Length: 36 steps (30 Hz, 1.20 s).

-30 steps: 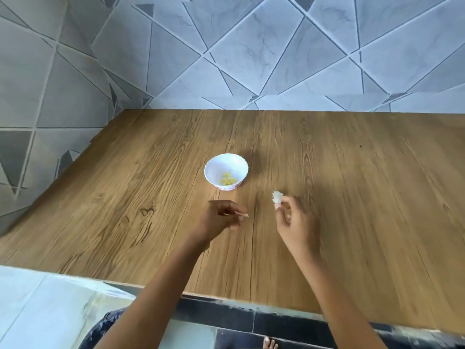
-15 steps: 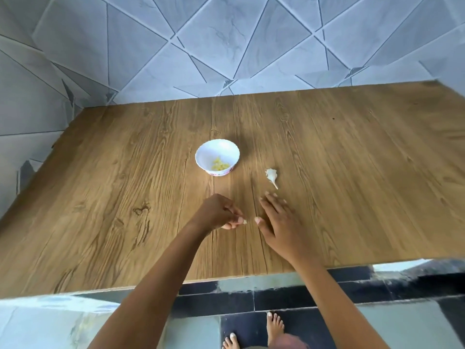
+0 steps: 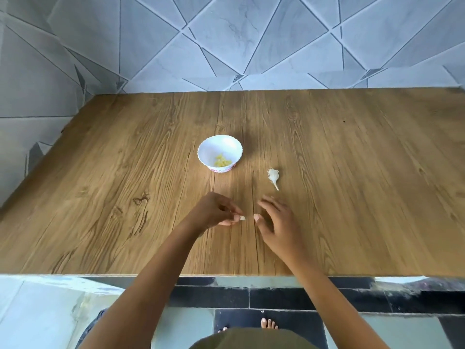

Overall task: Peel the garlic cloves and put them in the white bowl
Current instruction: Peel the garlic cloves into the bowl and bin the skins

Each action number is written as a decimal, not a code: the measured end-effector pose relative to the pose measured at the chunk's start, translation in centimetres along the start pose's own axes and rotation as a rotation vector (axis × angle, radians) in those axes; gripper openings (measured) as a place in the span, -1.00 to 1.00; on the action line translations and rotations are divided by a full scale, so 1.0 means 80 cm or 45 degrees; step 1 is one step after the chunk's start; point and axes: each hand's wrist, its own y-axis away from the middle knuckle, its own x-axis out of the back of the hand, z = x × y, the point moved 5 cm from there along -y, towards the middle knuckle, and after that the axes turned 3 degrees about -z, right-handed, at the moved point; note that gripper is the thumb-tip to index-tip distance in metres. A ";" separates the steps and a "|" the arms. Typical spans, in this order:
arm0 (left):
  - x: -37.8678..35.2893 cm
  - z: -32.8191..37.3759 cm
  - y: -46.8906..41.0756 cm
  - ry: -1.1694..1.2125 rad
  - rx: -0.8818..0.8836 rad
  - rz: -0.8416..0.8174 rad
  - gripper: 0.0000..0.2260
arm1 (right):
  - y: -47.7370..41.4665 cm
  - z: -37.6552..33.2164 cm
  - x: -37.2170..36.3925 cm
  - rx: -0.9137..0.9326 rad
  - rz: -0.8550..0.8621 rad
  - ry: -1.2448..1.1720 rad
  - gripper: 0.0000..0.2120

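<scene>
A small white bowl (image 3: 208, 152) with a scalloped rim stands mid-table and holds several yellowish peeled garlic cloves (image 3: 222, 161). To its right lies a white papery garlic piece with a short stalk (image 3: 273, 177), apart from both hands. My left hand (image 3: 214, 211) hovers low over the table below the bowl, its fingers curled, pinching a tiny pale garlic bit (image 3: 243, 217) at the fingertips. My right hand (image 3: 275, 220) is beside it, fingers spread and relaxed, holding nothing, its thumb tip a short gap from the left fingertips.
The wooden table (image 3: 100, 197) runs to a tiled wall (image 3: 226, 41) at the back and left. Its front edge lies just below my wrists. Tiled floor and bare toes (image 3: 269, 323) show below the edge.
My right hand has set the white garlic piece down right of the bowl, let go and drawn back beside my left hand. The left hand kept its pinch.
</scene>
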 end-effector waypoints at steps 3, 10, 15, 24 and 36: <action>-0.001 -0.004 0.009 0.361 0.005 0.006 -0.90 | -0.004 -0.003 0.006 -0.002 -0.024 -0.347 -0.71; -0.001 0.013 0.017 0.287 -0.136 0.069 -0.86 | -0.017 -0.018 -0.003 -0.572 -0.415 -1.163 -0.88; -0.004 0.012 0.023 0.290 -0.122 0.131 -0.90 | -0.027 -0.019 0.002 -0.430 -0.382 -1.021 -0.91; -0.012 -0.002 0.025 0.606 0.136 0.049 -0.94 | -0.022 -0.036 0.008 0.575 0.171 -0.314 -0.81; -0.009 0.007 0.025 0.063 -0.365 0.238 -0.97 | -0.025 -0.020 -0.013 -0.860 -0.737 -1.243 -0.83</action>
